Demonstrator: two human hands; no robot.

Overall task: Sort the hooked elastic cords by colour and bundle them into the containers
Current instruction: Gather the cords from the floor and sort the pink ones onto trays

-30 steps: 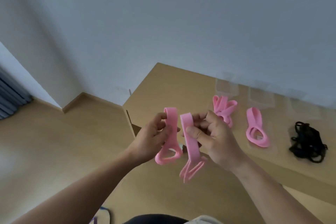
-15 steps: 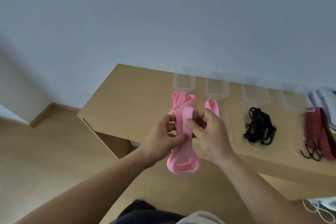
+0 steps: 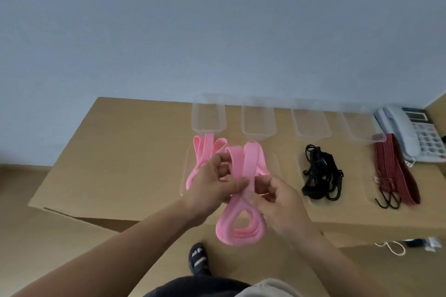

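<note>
Pink bundle (image 3: 241, 231): flat pink cords folded into several loops, held in the air over the near edge of the tabletop (image 3: 120, 152). The looped end hangs below the hands and the folded tops stand above them.
Left hand (image 3: 212, 185): fingers and thumb curled, pinching the bundle at its middle from the left.
Right hand (image 3: 282, 202): fingers curled, thumb and fingertips gripping the same middle section from the right. The two hands nearly touch there.
Pink pile (image 3: 205, 152): more pink cords lying on the tabletop just behind the left hand and partly hidden by it.
Black cords (image 3: 318, 176): a tangled heap on the tabletop, right of the hands.
Red cords (image 3: 395, 171): a folded bundle farther right, dark hooks at its near end.
Containers (image 3: 258, 125): four clear, oblong, set in a row along the rear of the tabletop by the wall (image 3: 217, 31). Whether anything lies in them cannot be told.
Phone (image 3: 410, 132): white desk set at the far right corner, touching the red cords.
Foot (image 3: 198, 258): in a dark sandal, on the floor below the bundle.
</note>
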